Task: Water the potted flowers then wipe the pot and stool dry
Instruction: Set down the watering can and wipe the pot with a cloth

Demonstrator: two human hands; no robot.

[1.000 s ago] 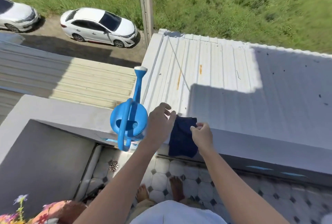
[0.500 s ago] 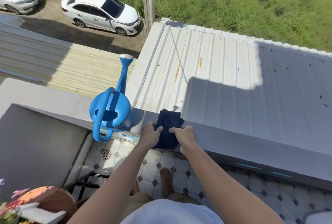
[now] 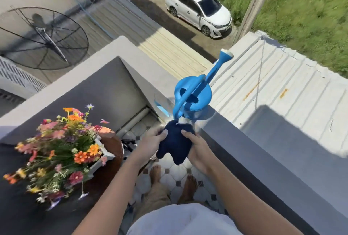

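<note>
Both hands hold a dark navy cloth (image 3: 174,144) in the air in front of me, above the tiled floor. My left hand (image 3: 150,143) grips its left edge and my right hand (image 3: 197,150) grips its right edge. A blue watering can (image 3: 194,101) stands upright on the grey parapet ledge (image 3: 235,140) just beyond the cloth, spout pointing away. At lower left, a bunch of mixed orange, pink and yellow flowers (image 3: 62,148) fills a white pot (image 3: 102,156), which rests on a round dark brown stool (image 3: 114,146). Most of the pot is hidden by flowers.
My bare feet stand on patterned white floor tiles (image 3: 169,170). A grey wall (image 3: 90,99) closes the balcony corner behind the flowers. Beyond the ledge lie a corrugated metal roof (image 3: 282,84), a satellite dish (image 3: 43,38), parked white cars (image 3: 197,8) and grass.
The cloth has come off the ledge and is now held up in both hands. My view has swung left, bringing the flowers, pot and stool fully into sight.
</note>
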